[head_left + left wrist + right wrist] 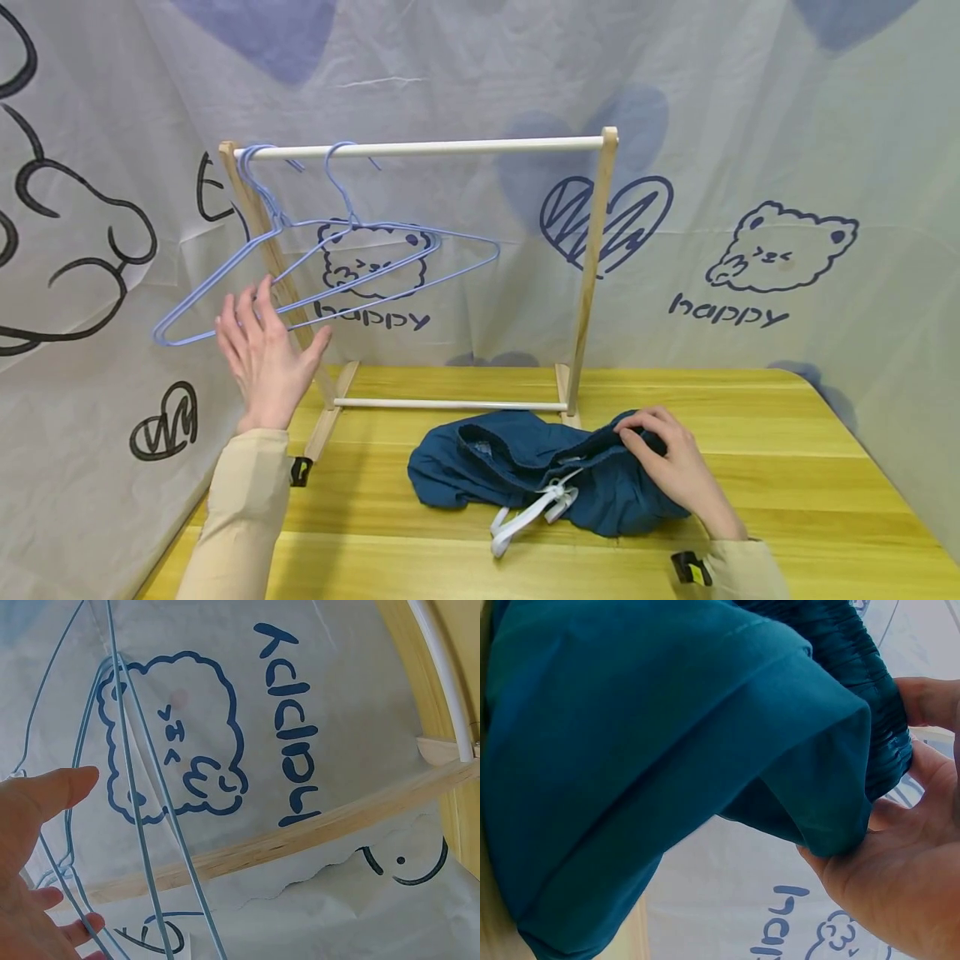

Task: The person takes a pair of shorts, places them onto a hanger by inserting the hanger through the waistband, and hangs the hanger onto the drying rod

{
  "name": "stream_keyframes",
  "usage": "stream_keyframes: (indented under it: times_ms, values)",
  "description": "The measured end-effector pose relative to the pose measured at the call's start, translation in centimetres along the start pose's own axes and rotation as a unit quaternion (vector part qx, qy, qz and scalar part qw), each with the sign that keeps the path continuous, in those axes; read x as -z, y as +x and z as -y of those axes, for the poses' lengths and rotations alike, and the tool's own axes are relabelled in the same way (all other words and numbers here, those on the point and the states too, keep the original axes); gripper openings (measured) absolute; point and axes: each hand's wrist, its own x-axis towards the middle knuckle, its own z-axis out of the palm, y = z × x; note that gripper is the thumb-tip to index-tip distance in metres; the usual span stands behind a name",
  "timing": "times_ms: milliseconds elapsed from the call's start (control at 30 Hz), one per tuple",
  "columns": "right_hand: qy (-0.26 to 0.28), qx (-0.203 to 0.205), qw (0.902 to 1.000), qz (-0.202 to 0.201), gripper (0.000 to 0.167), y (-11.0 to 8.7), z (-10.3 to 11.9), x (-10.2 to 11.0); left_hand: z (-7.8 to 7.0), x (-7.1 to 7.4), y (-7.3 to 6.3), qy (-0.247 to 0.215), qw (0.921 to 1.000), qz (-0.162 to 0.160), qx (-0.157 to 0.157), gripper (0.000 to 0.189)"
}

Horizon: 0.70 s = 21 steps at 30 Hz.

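Observation:
Dark teal pants lie bunched on the table, their elastic waistband facing up and a white drawstring tied in a bow at the front. At the right end of that waistband my right hand pinches the fabric between thumb and fingers. My left hand is raised beside several blue wire hangers, fingers extended and thumb spread. In the left wrist view the hanger wires pass close by the thumb and fingers. The hangers hang by their hooks at the left of the rail.
A small wooden rack with a white top rail and a white lower bar stands at the back of the yellow wood-grain table. Behind and beside it hangs a pale printed cloth.

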Motion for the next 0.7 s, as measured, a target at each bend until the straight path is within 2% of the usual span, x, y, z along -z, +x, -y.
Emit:
stream_keyframes:
  times_ms: [167, 333, 433, 533, 633, 700]
  values:
    - [-0.001, 0.002, 1.0, -0.002, 0.013, 0.0, -0.1, 0.0, -0.2, 0.2, 0.1, -0.006, 0.9999, -0.002, 0.008, 0.089]
    - [-0.001, 0.004, 1.0, -0.003, 0.013, 0.0, -0.1, 0.0, -0.4, 0.3, 0.1, -0.035, 0.998, -0.045, 0.03, 0.066]
    - [-0.001, 0.006, 1.0, -0.004, 0.013, 0.0, -0.1, -0.1, -0.5, 0.5, 0.1, -0.065, 0.9931, -0.083, 0.052, 0.051]
    - [-0.001, 0.008, 1.0, -0.004, 0.013, 0.0, -0.2, -0.1, -0.4, 0.8, 0.2, -0.084, 0.9868, -0.112, 0.082, 0.047]
    - [0.0, 0.009, 0.9999, -0.004, 0.014, 0.0, -0.2, -0.1, -0.3, 1.2, 0.3, -0.098, 0.9802, -0.122, 0.122, 0.048]
    - [0.0, 0.009, 0.9999, -0.004, 0.014, 0.0, -0.2, 0.0, -0.3, 1.5, 0.5, -0.125, 0.9734, -0.119, 0.15, 0.046]
